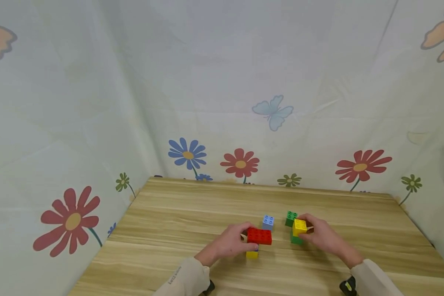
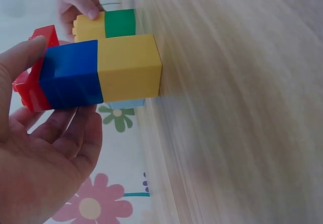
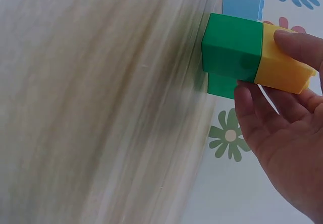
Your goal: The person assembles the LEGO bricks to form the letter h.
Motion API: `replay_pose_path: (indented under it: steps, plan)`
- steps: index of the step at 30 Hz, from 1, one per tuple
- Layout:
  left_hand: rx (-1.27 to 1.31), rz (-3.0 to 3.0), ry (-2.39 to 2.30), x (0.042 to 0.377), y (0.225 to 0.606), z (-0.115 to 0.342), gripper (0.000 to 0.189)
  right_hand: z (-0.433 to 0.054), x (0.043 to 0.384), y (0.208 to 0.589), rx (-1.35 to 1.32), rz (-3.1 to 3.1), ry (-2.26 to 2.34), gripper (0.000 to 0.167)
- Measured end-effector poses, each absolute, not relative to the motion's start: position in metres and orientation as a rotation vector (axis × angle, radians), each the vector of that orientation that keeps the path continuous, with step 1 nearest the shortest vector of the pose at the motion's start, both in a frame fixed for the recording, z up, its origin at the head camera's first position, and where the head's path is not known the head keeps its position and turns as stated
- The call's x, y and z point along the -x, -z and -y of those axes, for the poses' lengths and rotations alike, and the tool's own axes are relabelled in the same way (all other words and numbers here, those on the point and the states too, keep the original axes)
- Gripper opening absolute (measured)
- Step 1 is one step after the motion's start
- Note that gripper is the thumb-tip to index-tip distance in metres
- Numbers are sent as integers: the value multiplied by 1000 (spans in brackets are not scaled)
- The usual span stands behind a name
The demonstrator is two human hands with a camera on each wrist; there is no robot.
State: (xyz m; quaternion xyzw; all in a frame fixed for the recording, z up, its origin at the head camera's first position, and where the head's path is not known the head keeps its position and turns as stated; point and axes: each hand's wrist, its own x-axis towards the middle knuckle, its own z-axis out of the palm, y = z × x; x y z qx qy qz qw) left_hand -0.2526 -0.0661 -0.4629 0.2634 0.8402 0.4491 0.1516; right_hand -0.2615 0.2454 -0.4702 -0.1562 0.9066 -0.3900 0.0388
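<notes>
My left hand (image 1: 231, 242) holds a stack of toy building bricks on the table. The stack has a long red brick (image 1: 259, 236) on top, a blue brick (image 2: 71, 75) beneath it and a yellow brick (image 2: 130, 67) at the bottom. In the left wrist view the thumb lies on the red brick, with the fingers curled along the far side. To the right, my right hand (image 1: 324, 236) pinches a second yellow brick (image 1: 299, 227) between thumb and fingers. That one sits on a green brick (image 3: 233, 47), whose base stands at the table surface.
A light blue brick (image 1: 268, 222) stands between the two stacks, slightly farther back. Another green brick (image 1: 290, 218) is just behind the right stack. The wooden table (image 1: 192, 205) meets a flower-printed curtain (image 1: 214, 82) at the back and sides.
</notes>
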Motion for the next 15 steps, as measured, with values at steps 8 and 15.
replay_pose_path:
  steps: [8, 15]
  plan:
    - [-723, -2450, -1244, 251, 458, 60, 31, -246, 262, 477, 466, -2714, 1157, 43]
    - [-754, -2450, -1241, 252, 458, 54, 29, -241, 260, 478, 492, -2700, 1134, 42]
